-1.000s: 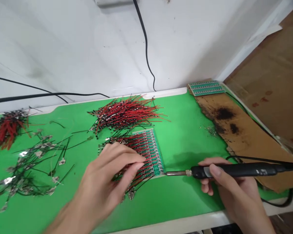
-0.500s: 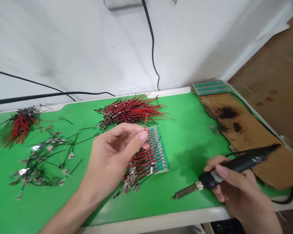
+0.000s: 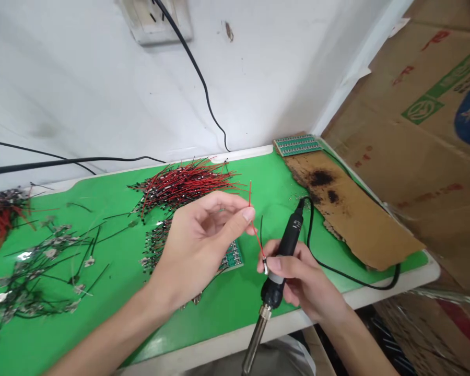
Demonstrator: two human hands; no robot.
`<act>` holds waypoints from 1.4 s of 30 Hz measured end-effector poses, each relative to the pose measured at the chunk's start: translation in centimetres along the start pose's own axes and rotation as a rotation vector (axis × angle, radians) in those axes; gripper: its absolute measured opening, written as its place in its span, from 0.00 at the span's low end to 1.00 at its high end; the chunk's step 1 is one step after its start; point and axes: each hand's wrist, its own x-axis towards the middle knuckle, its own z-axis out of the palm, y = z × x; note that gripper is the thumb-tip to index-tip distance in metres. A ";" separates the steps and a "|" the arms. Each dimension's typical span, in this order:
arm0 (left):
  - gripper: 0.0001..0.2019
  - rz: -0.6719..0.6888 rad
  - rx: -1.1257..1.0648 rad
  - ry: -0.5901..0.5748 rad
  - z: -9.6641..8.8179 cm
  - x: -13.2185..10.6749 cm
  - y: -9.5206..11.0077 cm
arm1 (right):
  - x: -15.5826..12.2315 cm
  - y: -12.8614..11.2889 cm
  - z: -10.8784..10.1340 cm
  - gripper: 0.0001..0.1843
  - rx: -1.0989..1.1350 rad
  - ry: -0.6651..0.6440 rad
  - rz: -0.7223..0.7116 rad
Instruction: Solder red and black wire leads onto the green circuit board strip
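Between thumb and fingers, my left hand point(image 3: 203, 240) pinches a red wire point(image 3: 255, 230), whose tip points up. At the wire's lower end is a small black and silver part point(image 3: 265, 265), which touches the fingertips of my right hand point(image 3: 297, 271). That same hand is closed around a black soldering iron point(image 3: 288, 243), its metal tip slanting down past the table's front edge. Behind my left hand lies a green circuit board point(image 3: 234, 256), mostly hidden, with wired parts along its left side.
A heap of red and black wires point(image 3: 188, 183) lies at the back. Black wires with metal tabs point(image 3: 49, 253) are spread at left, near another red wire bundle point(image 3: 2, 214). Scorched cardboard point(image 3: 360, 219) at right carries a second circuit board point(image 3: 297, 144). The iron's cord point(image 3: 348, 282) loops across it.
My right hand has come in beside my left, and the iron has swung from lying sideways to steeply upright. The red wire has moved off the board with my left hand. The view has shifted right.
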 end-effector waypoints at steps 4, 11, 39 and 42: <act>0.12 0.008 0.031 -0.023 0.5 0.3 -0.2 | -0.3 0.2 -0.2 0.21 -0.069 -0.026 -0.029; 0.06 0.009 0.079 -0.092 1.7 1.1 -1.3 | -0.5 0.0 -0.2 0.22 -0.161 -0.115 -0.062; 0.10 -0.070 0.339 -0.298 -0.8 -1.8 0.0 | -0.5 -0.3 -0.3 0.22 -0.236 -0.060 -0.129; 0.12 -0.125 0.247 -0.374 -1.2 -1.2 -0.4 | -0.7 -0.5 -0.3 0.22 -0.239 -0.101 -0.097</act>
